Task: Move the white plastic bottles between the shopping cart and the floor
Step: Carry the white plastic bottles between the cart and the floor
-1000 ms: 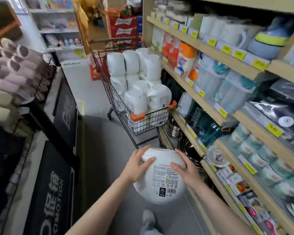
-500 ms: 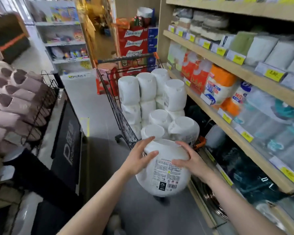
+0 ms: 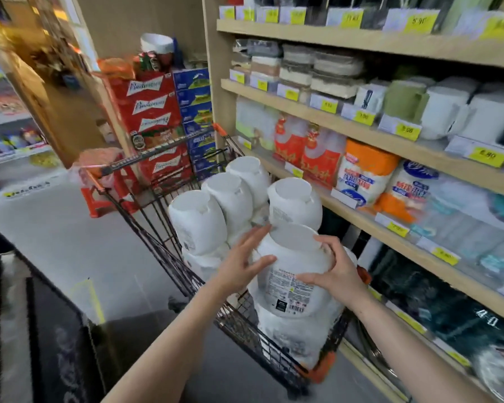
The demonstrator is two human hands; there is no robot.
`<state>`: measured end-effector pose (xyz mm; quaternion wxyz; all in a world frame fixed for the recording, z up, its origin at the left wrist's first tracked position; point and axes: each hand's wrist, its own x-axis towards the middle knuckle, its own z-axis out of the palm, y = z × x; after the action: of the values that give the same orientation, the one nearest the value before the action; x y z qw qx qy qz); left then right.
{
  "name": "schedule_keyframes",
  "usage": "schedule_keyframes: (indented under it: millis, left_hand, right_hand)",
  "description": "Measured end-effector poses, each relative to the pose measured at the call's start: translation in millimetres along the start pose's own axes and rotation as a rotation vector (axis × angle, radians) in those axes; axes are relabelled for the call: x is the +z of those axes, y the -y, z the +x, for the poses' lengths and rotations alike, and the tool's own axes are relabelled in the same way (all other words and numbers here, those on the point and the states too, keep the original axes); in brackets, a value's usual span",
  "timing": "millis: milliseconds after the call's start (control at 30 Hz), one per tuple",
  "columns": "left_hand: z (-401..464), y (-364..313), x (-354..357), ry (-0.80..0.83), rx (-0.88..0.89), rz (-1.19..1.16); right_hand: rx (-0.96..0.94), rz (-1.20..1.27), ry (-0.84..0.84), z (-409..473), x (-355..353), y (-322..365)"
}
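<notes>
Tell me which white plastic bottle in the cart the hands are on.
The nearest white plastic bottle, printed label and barcode facing the camera, between left hand and right hand; the other bottles stand untouched behind it.

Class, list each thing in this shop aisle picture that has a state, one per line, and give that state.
Held white bottle: upside down, over the near end of the cart, on other bottles.
Left hand: fingers spread straight against the bottle's side.
Right hand: fingers curled round the bottle.
Shopping cart: loaded with stacked white bottles.
Back row of bottles: standing bottom up.
Shelves: stocked, price tags along edges.
</notes>
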<state>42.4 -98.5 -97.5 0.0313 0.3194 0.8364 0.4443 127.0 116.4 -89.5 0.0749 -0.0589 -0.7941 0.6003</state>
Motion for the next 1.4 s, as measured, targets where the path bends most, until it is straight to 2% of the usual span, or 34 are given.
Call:
schedule_keyframes:
  millis: [167,367,500,600,767,933,1133,1233,1400]
  left_hand:
    - [62.3,43.3,-26.2,0.044,0.041,0.029]
    - [109.5,78.0,-55.0,0.066,0.018,0.185]
    - [130.5,102.8,-61.8,0.111,-0.128,0.456]
    - [141.0,109.6,-55.5,0.189,-0.16,0.663]
    - [141.4,112.5,-48.7,0.221,-0.128,0.746]
    - [138.7,109.0,-51.3,0.245,-0.086,0.748]
    - [142.1,104.3,-58.7,0.262,-0.054,0.648]
    - [145.2,87.4,-60.4,0.308,0.1,0.476]
    - [139.5,40.2,-26.6,0.442,0.377,0.236]
  right_hand:
    - [-0.092,-0.076,-0.116,59.5,21.1,-8.3]
    - [-0.099,-0.174,-0.198,106.4,44.2,-19.7]
    - [-0.095,-0.244,-0.236,116.3,59.3,-28.8]
    - [-0.043,-0.274,-0.289,116.7,69.8,-37.0]
    - [0.032,-0.335,-0.312,107.1,72.6,-44.0]
    - [0.063,-0.432,-0.298,103.0,72.2,-31.9]
    - [0.145,-0.464,-0.179,95.5,58.5,-9.0]
    - [0.167,-0.495,-0.183,80.2,45.0,6.9]
    - [0.269,-0.52,-0.32,19.2,20.7,26.8]
